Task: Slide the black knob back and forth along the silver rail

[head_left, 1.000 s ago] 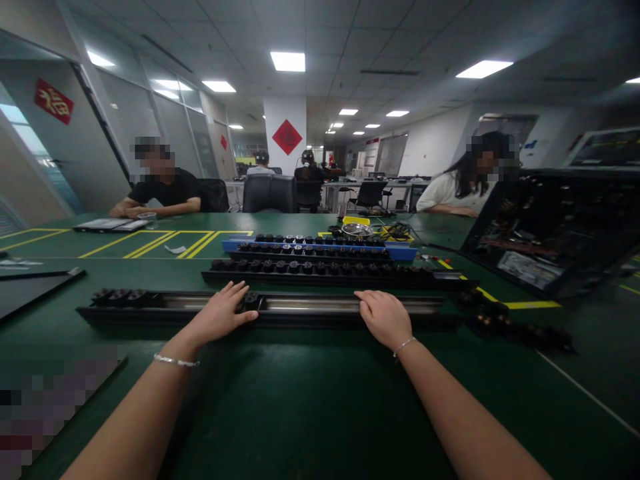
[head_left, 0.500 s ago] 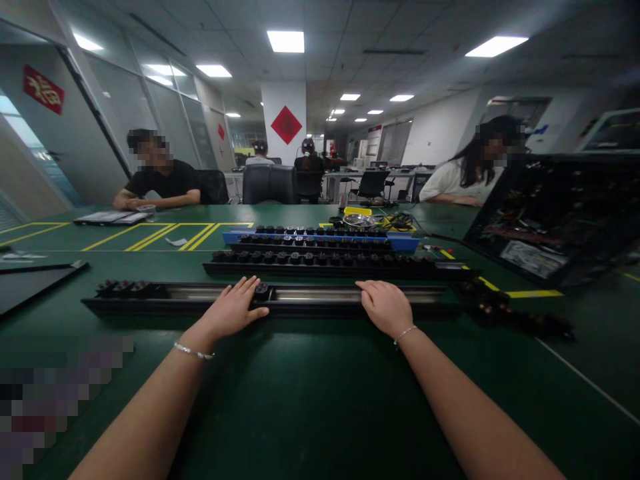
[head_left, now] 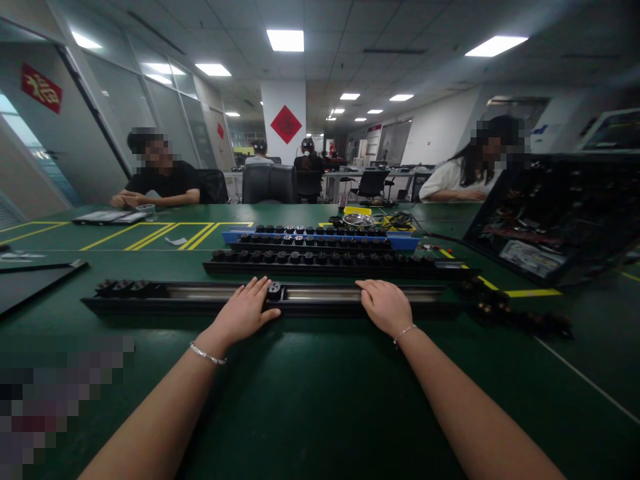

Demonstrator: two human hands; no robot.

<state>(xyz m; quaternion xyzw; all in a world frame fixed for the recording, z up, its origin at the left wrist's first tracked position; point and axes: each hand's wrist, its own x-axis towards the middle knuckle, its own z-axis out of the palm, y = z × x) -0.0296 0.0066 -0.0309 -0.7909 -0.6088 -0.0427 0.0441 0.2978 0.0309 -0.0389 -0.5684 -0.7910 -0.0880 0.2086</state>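
A long black rail (head_left: 320,308) with a metallic inner channel lies crosswise on the green table (head_left: 320,400). Several round black modules (head_left: 123,288) sit at its left end. My left hand (head_left: 246,308) rests over the rail with fingers spread, its fingertips beside a single black module (head_left: 275,289) in the channel; whether it grips the module is not clear. Further right, my right hand (head_left: 386,307) lies on the rail, fingers close together and curled over its edge. Round black parts (head_left: 500,310) are piled at the rail's right end.
Behind lie another black rail (head_left: 340,268) full of modules and a blue rail (head_left: 405,243). A metal dish (head_left: 359,219) and cables stand farther back. An open black case (head_left: 540,220) is at right, a dark panel (head_left: 35,283) at left. Two people sit across the table.
My left hand has moved a little to the right along the rail, and the single module beside it has shifted right too. My right hand has stayed in place.
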